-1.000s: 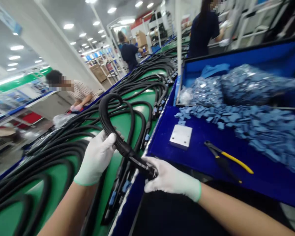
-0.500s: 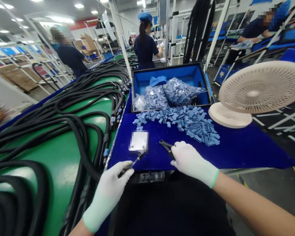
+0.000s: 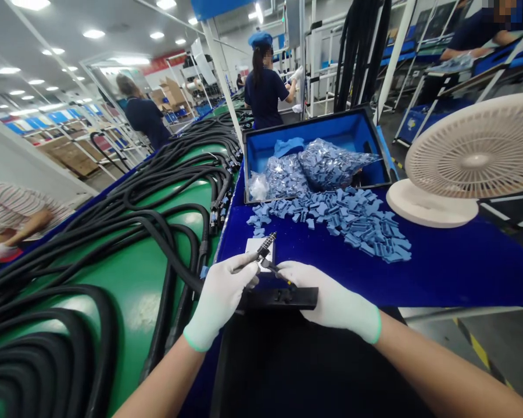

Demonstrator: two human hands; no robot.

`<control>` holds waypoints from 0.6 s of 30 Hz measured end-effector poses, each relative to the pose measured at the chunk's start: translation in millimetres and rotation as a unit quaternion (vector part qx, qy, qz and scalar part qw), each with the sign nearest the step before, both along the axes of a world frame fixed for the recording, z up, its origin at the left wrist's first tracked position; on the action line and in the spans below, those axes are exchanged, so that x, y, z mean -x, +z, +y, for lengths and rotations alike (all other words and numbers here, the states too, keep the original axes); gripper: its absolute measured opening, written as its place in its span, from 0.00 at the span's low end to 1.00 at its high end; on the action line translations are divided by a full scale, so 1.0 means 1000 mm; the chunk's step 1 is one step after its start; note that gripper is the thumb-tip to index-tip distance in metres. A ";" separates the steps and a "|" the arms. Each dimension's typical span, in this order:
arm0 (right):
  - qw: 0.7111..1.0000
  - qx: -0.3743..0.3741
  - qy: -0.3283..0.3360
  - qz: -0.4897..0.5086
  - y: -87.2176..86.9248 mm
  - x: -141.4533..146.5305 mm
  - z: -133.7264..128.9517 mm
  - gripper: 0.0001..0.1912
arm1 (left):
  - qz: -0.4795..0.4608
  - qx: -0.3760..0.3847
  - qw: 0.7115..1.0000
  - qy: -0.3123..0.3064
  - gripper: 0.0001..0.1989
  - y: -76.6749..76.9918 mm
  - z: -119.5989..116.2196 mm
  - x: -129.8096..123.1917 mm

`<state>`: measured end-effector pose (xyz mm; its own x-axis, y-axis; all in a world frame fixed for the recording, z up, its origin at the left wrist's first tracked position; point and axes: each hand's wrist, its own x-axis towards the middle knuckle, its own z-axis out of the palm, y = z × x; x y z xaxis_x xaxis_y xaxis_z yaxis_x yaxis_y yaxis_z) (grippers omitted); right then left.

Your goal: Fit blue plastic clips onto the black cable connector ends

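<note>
In front of the white block [image 3: 253,245], the left hand [image 3: 226,287] pinches a black hose end [image 3: 267,245] between thumb and fingers; the right hand [image 3: 331,293] curls round pliers [image 3: 272,267] just beside it. A loose left pinch could let the hose end twist and the pliers slip. Behind, a blue bin [image 3: 347,137] holds clear bags [image 3: 329,165] of small blue pieces [image 3: 286,175].
</note>
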<state>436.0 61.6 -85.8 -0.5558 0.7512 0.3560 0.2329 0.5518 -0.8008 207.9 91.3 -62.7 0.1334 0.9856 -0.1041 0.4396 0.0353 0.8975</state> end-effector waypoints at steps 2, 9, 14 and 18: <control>1.000 -0.014 0.005 0.016 0.003 0.003 0.001 0.25 | 0.002 0.002 1.000 0.008 0.17 0.000 0.001 -0.003; 0.999 -0.027 -0.025 -0.023 -0.002 0.003 -0.001 0.16 | 0.062 -0.069 0.996 0.000 0.12 -0.003 -0.009 -0.009; 0.991 -0.018 -0.086 -0.097 -0.023 0.001 -0.003 0.04 | 0.115 -0.142 0.982 -0.054 0.10 -0.004 -0.014 -0.008; 0.983 -0.011 -0.117 -0.140 -0.029 0.001 -0.003 0.04 | 0.090 -0.094 0.986 -0.108 0.19 0.006 0.011 -0.005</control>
